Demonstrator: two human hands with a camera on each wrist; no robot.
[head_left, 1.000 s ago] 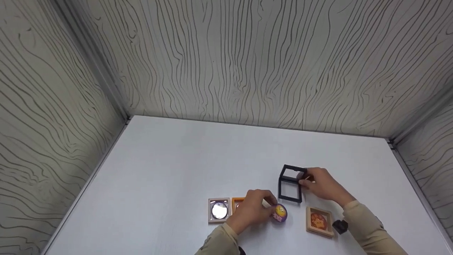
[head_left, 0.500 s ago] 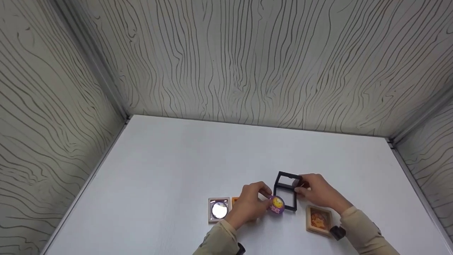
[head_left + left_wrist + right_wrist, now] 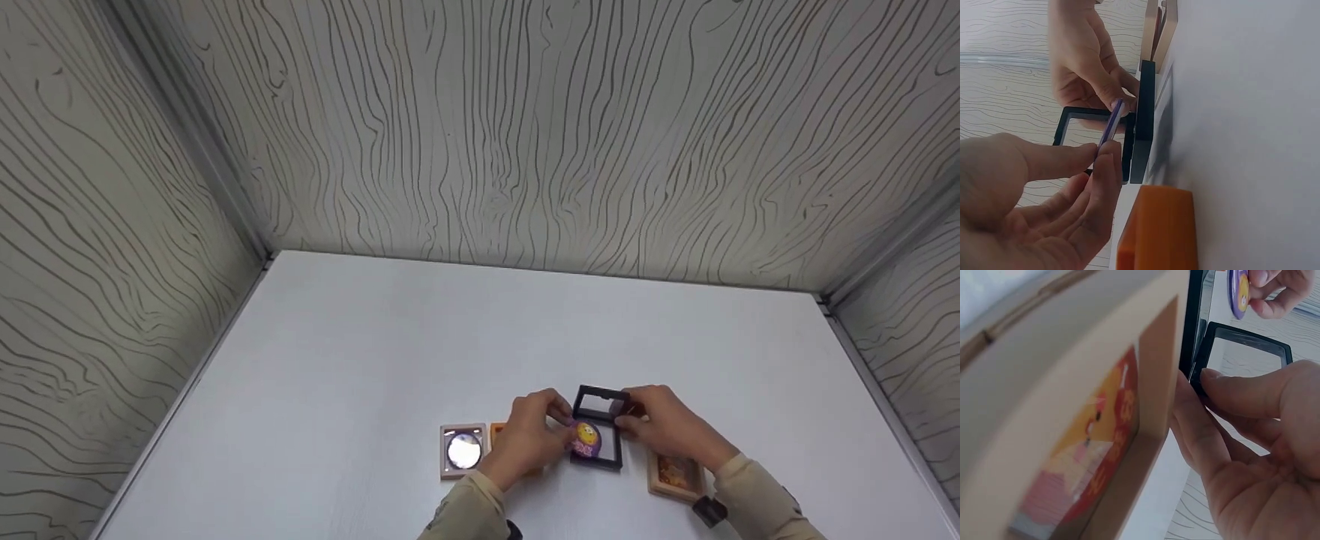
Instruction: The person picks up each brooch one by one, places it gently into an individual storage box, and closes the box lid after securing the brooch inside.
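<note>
My left hand (image 3: 526, 436) pinches a purple round badge (image 3: 587, 439) with a yellow cartoon figure between thumb and fingers. In the left wrist view that badge (image 3: 1109, 125) appears edge-on, tilted over the lower half of a black hinged display frame (image 3: 1144, 121). My right hand (image 3: 666, 424) grips the black frame (image 3: 598, 462) near its hinge on the right side, and its lid stands raised. Whether the badge touches the clear film inside cannot be told. Film shows within the frame, partly hidden by the badge.
A light wooden-coloured frame (image 3: 1154, 371) holding a red and orange round piece lies under my right forearm. Left of my left hand sits a pale frame (image 3: 442, 453) with a shiny disc. An orange frame (image 3: 1165, 228) beside it is mostly hidden by that hand.
The black frame has come down and left, towards the near side of the table, with my right hand. My left hand has brought the badge up and slightly left, over the frame's lower half.
</note>
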